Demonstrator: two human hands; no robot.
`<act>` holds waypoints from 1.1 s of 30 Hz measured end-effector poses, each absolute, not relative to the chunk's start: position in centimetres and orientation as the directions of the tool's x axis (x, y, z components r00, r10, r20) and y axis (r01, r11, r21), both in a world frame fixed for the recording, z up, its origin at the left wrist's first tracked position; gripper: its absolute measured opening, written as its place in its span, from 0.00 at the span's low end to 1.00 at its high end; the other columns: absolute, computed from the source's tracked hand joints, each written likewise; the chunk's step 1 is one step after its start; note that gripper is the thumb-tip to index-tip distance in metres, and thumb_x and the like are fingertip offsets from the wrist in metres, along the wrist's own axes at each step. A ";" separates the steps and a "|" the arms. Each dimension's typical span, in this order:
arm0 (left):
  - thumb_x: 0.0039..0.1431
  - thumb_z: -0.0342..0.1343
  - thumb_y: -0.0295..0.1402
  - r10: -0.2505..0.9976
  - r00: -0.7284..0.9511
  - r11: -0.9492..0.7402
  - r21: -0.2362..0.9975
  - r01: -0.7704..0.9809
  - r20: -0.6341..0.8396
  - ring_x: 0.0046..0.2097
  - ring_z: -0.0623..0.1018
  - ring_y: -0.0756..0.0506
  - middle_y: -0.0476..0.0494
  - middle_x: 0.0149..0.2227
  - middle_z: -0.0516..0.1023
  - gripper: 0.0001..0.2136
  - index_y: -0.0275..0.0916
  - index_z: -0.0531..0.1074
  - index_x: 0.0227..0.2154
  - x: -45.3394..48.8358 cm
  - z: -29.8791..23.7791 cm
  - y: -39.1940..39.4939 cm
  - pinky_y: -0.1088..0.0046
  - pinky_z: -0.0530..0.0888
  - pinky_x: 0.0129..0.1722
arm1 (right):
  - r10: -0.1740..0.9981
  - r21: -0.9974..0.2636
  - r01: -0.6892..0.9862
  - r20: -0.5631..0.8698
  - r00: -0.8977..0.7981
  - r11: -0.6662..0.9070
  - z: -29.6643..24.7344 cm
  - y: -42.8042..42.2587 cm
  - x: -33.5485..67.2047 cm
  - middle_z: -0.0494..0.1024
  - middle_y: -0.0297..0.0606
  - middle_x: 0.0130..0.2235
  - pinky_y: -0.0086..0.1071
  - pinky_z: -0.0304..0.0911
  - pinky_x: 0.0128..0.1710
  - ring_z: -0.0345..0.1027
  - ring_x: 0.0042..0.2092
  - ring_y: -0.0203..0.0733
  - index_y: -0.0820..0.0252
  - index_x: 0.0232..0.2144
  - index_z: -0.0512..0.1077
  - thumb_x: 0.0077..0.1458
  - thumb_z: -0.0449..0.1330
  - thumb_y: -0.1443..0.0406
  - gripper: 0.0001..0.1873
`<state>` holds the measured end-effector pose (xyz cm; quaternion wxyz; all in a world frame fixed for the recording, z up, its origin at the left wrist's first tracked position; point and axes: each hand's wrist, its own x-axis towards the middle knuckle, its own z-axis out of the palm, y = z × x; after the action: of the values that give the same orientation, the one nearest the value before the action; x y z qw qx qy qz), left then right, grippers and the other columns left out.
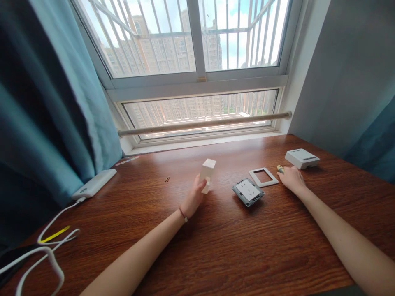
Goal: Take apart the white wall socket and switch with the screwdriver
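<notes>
My left hand (pixel 193 198) is closed around a white box-shaped plastic piece (pixel 209 165), held upright over the middle of the table. My right hand (pixel 291 179), on the right, is closed on a small tool with a yellow and dark rounded handle (pixel 280 169); the rest of it is hidden by the hand. Between the hands lies a wall socket insert (pixel 247 191) with a white face and a grey mounting frame. A white square cover frame (pixel 273 181) rests just behind it, close to my right fingers. Two small brass-coloured screws (pixel 167 179) lie left of my left hand.
A white switch-like box (pixel 302 158) sits beyond my right hand. At the left are a white power bank (pixel 95 184), its white cable (pixel 57 213) and a yellow strip (pixel 55 234). Blue curtain (pixel 92 102) hangs there. A barred window (pixel 197 74) is behind the brown table (pixel 216 250).
</notes>
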<state>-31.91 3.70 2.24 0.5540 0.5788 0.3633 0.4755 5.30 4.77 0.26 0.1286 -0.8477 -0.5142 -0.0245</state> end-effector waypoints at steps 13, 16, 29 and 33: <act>0.53 0.36 0.59 0.572 0.819 0.515 0.763 -0.390 0.033 0.50 0.71 0.36 0.35 0.52 0.68 0.36 0.36 0.61 0.54 -29.0 6.1 -2.8 0.52 0.58 0.55 | 0.924 -0.962 0.069 0.230 -0.305 0.263 6.1 -2.7 -8.9 0.73 0.44 0.46 0.38 0.60 0.49 0.65 0.50 0.50 0.59 0.47 0.67 0.49 0.55 0.47 0.28; 0.52 0.39 0.60 0.594 0.804 0.404 0.859 -0.315 0.015 0.52 0.69 0.34 0.33 0.53 0.68 0.36 0.36 0.61 0.54 -28.6 5.5 -2.8 0.50 0.59 0.54 | 0.957 -0.987 -0.033 0.161 -0.241 0.158 6.4 -3.7 -9.7 0.76 0.42 0.42 0.37 0.64 0.45 0.67 0.47 0.50 0.58 0.43 0.70 0.47 0.59 0.49 0.26; 0.41 0.63 0.33 0.752 0.511 -0.562 0.810 0.169 0.415 0.58 0.60 0.34 0.36 0.57 0.57 0.46 0.43 0.37 0.58 -29.4 4.8 -2.5 0.53 0.55 0.59 | 0.967 -0.985 -0.166 -0.004 -0.254 -0.047 5.0 -2.9 -8.5 0.77 0.39 0.32 0.31 0.68 0.28 0.72 0.33 0.45 0.57 0.41 0.72 0.48 0.60 0.51 0.22; 0.38 0.65 0.33 0.770 0.438 -0.605 0.750 0.268 0.464 0.52 0.66 0.38 0.40 0.51 0.64 0.40 0.42 0.48 0.54 -29.7 6.2 -1.5 0.56 0.59 0.56 | 0.978 -0.993 -0.118 0.018 -0.207 -0.007 4.8 -2.7 -8.2 0.77 0.42 0.37 0.36 0.70 0.35 0.73 0.37 0.46 0.58 0.46 0.69 0.45 0.60 0.47 0.30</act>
<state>-29.68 -1.47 6.21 0.3007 0.7927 0.3275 0.4171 -8.21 -2.66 4.79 0.4752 -0.4130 -0.5205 0.5768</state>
